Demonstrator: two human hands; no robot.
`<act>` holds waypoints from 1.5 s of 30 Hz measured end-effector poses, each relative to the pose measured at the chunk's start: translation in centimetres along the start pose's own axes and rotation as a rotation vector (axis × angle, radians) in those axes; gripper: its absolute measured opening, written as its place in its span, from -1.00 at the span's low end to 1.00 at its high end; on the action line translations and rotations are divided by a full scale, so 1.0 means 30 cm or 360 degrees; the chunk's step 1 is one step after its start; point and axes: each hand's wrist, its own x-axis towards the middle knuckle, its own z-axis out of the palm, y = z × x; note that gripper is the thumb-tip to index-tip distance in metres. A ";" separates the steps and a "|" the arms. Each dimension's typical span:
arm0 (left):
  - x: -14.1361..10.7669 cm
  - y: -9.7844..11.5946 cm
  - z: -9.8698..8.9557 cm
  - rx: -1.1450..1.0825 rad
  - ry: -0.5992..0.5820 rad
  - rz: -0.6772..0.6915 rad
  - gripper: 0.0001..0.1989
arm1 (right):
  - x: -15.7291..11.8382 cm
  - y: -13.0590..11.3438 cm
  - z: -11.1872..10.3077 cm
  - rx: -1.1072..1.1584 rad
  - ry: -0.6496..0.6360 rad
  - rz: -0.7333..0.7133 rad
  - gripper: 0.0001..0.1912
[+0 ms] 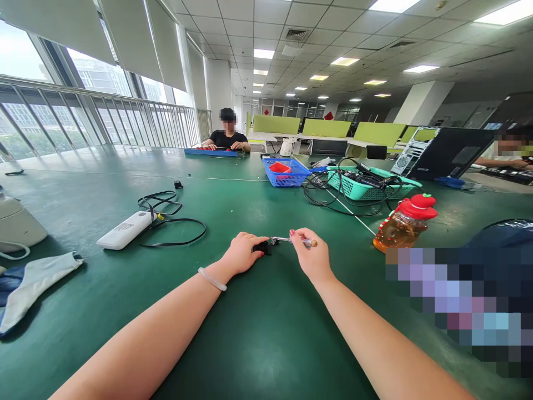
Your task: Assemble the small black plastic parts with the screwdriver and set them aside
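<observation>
My left hand (244,253) is closed on a small black part (262,248), holding it at the green table's surface. Only some of that part shows between the fingers, so its kind is unclear. In my right hand (311,254) is a slim screwdriver (283,239) with a metal shaft and a clear handle ending in a tan cap. The shaft lies nearly level and points left. Its tip meets small metal bits at the right end of the black part; whether it sits in a screw is too small to tell.
On the green table (266,333), a white power bank (127,230) with a black cable lies left. Ahead are a blue basket (287,176) and a teal basket (360,190) with tangled cables. A red-lidded bottle (402,225) stands right. A person (229,139) sits at the far end.
</observation>
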 end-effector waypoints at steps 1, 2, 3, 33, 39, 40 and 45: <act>0.000 0.000 0.001 0.0000 0.0002 0.0005 -0.53 | -0.002 -0.001 0.004 -0.0006 -0.0053 -0.0006 -0.54; -0.001 -0.001 0.002 -0.0002 0.0003 0.0013 -0.54 | -0.004 0.001 0.007 -0.0019 -0.0110 -0.0011 -0.55; -0.001 -0.001 0.003 -0.0005 0.0004 0.0022 -0.53 | -0.005 0.004 0.011 -0.0036 -0.0168 -0.0013 -0.54; 0.004 -0.006 0.004 -0.0013 -0.0010 0.0088 -0.52 | -0.010 -0.005 0.009 -0.0049 -0.0490 -0.0048 -0.64; 0.009 -0.015 0.007 -0.0014 -0.0016 0.0108 -0.52 | -0.007 -0.006 0.010 -0.0080 -0.0535 -0.0027 -0.66; 0.009 -0.017 0.008 -0.0013 -0.0015 0.0115 -0.52 | -0.006 -0.005 0.012 -0.0097 -0.0538 -0.0024 -0.66; 0.011 -0.021 0.012 -0.0001 -0.0005 0.0134 -0.52 | -0.007 -0.004 0.014 -0.0150 -0.0515 -0.0034 -0.65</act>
